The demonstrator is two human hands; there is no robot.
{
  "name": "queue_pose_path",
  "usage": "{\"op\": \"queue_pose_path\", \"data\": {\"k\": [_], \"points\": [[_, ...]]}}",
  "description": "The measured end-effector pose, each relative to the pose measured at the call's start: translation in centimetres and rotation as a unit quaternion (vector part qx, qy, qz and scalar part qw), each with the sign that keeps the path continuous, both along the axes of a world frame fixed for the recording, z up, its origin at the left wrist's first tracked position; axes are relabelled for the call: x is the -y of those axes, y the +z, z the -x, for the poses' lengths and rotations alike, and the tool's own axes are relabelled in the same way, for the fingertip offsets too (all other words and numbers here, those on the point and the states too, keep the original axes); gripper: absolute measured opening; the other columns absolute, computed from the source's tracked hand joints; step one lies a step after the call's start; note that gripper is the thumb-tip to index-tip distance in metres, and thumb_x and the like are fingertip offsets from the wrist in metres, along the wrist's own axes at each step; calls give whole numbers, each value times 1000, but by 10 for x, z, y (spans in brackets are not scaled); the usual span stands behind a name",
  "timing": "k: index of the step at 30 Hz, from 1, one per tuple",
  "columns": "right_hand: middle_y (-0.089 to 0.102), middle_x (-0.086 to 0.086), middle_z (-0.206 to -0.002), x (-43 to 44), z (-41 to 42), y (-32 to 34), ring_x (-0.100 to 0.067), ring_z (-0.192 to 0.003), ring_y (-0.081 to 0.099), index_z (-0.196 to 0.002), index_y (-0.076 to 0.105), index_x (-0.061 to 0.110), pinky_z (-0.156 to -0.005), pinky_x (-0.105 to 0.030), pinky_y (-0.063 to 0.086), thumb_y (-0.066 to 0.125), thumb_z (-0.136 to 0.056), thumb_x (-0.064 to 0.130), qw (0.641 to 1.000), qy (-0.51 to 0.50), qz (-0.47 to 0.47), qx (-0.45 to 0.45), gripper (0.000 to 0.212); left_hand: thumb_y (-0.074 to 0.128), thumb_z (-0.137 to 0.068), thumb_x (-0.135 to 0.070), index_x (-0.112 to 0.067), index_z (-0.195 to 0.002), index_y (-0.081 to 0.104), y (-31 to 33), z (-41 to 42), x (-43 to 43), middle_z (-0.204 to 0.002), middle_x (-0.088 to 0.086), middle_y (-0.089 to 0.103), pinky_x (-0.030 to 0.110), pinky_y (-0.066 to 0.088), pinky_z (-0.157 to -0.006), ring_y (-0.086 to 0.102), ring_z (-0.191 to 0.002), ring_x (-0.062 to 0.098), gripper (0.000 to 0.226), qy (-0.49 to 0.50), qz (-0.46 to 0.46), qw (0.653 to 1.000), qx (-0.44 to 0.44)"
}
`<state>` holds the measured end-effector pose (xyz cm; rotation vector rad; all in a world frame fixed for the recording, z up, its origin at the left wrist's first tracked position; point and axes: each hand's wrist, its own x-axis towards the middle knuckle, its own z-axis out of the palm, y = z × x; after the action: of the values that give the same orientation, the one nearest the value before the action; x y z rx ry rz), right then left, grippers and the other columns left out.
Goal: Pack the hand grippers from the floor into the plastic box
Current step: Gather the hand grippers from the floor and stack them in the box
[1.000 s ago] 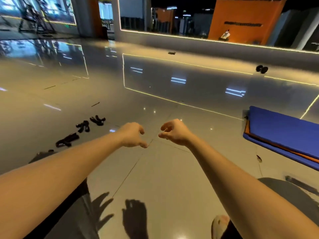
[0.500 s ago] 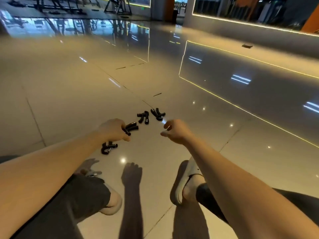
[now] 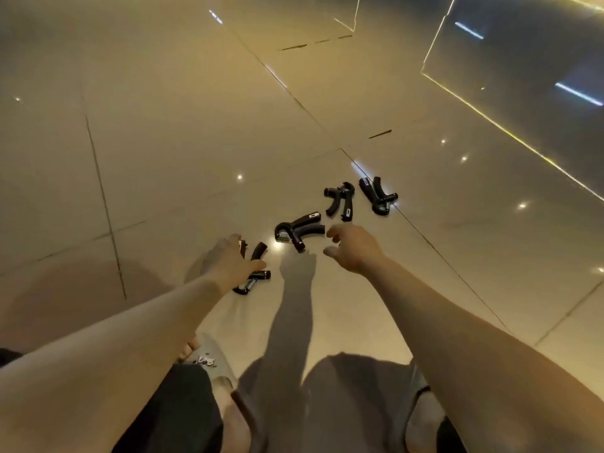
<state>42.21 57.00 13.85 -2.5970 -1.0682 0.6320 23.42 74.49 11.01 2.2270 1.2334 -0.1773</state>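
Note:
Several black hand grippers lie on the glossy tile floor in a loose row. My left hand point(image 3: 228, 263) hangs with spread fingers over the nearest hand gripper point(image 3: 255, 276) and hides part of it; whether it touches is unclear. My right hand point(image 3: 353, 250) hovers with loosely curled fingers and holds nothing, just right of the second hand gripper point(image 3: 299, 230). Two more hand grippers point(image 3: 340, 201) point(image 3: 379, 194) lie farther off. No plastic box is in view.
My knees in dark shorts point(image 3: 183, 407) and my slippered feet point(image 3: 209, 358) fill the bottom of the view. Beige floor tiles point(image 3: 163, 142) stretch all around. A glowing light strip point(image 3: 510, 132) runs across the floor at the upper right.
The view has dropped lower and closer to the floor. Both hands have come down toward the hand grippers, and my left hand has uncurled over the nearest one.

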Motion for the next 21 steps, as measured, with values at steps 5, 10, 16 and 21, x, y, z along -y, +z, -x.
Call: {"op": "queue_pose_path", "data": {"k": [5,10,16,21], "points": [[57,-5,-138,-50,-43,-57,-28,-122,57,-142,53,25,-97,-42,50,69,-93,30,997,54,55,27,52,80,-71,-56,-22,-129,51,-65,-28,-35,-123,4,59,39,51,-83,57,-102,24,73,64,19,998,-3],[50,1,-141,-83,-78,-109,-25,-124,55,-147,47,24,-95,-41,51,70,-89,30,996,77,44,31,63,77,-70,-65,-18,-151,30,-121,-49,-51,-146,10,44,45,41,-107,42,-133,31,105,107,-4,994,-23],[30,-1,-164,-108,-112,-151,-24,-152,24,-159,26,24,-121,-43,27,73,-88,34,980,169,61,80,85,77,-71,-64,-20,-153,25,-158,-58,-57,-145,10,42,50,36,-113,31,-140,31,107,91,-58,994,-5],[30,2,-164,-107,-120,-174,-23,-152,23,-159,25,26,-124,-42,17,71,-88,46,968,221,74,91,86,80,-70,-57,-14,-151,33,-162,-66,-54,-138,6,44,46,37,-113,36,-134,27,103,91,-24,995,44]]}}
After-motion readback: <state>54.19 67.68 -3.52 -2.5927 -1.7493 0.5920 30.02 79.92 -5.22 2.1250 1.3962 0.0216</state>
